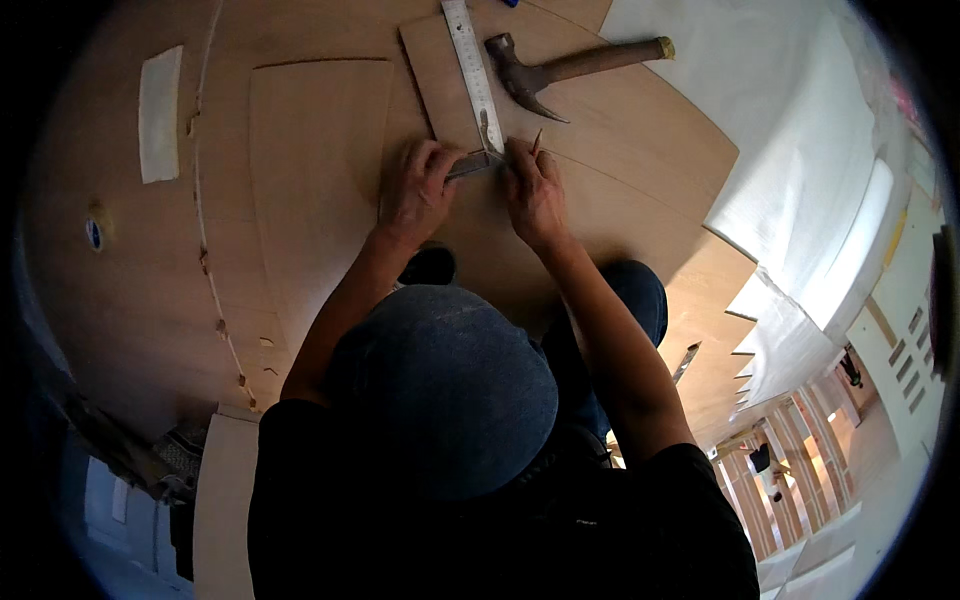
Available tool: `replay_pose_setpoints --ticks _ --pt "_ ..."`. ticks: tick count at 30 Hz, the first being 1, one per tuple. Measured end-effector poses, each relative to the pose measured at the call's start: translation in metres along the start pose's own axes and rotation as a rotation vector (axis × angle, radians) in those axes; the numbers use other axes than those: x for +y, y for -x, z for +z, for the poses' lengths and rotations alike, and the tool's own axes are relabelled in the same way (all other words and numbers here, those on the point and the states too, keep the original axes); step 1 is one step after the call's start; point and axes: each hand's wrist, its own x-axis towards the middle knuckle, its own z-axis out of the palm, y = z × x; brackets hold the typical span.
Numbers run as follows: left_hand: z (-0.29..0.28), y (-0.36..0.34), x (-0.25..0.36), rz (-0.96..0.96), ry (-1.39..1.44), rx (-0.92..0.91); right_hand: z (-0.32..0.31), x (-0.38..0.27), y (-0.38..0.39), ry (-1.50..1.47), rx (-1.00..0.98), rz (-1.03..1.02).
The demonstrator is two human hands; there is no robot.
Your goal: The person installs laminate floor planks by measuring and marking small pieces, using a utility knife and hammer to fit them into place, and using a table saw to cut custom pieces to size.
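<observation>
My left hand [415, 195] grips the dark metal stock [467, 166] of a square, whose pale marked blade [468, 60] runs away from me across a piece of plywood [433, 70]. Beside the square's corner, my right hand [535, 195] holds a pencil [537, 143] upright, fingertips close to the blade. A claw hammer [565, 65] with a dark head and worn wooden handle lies just to the right of the blade. Another cut plywood panel [315, 120] lies left of my hands.
A pale strip [160, 115] and a tape roll [98, 225] lie on the plywood surface at left. White sheeting [780, 150] borders it at right, beside jagged board edges. A narrow metal tool [686, 362] lies near my right arm. Slatted wooden framing [790, 470] shows at lower right.
</observation>
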Motion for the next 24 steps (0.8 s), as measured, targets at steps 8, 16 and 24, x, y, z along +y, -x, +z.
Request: replay_pose_setpoints --ticks 8,16,24 --pt "-0.018 -0.018 0.014 -0.021 -0.18 -0.084 -0.008 0.002 -0.006 -0.066 0.002 -0.044" --pt "-0.008 -0.063 -0.011 0.324 -0.336 -0.138 -0.006 0.006 -0.008 -0.06 -0.02 -0.035" --pt "-0.005 -0.065 -0.016 0.292 -0.323 -0.129 -0.01 0.001 -0.01 -0.08 -0.046 0.013"
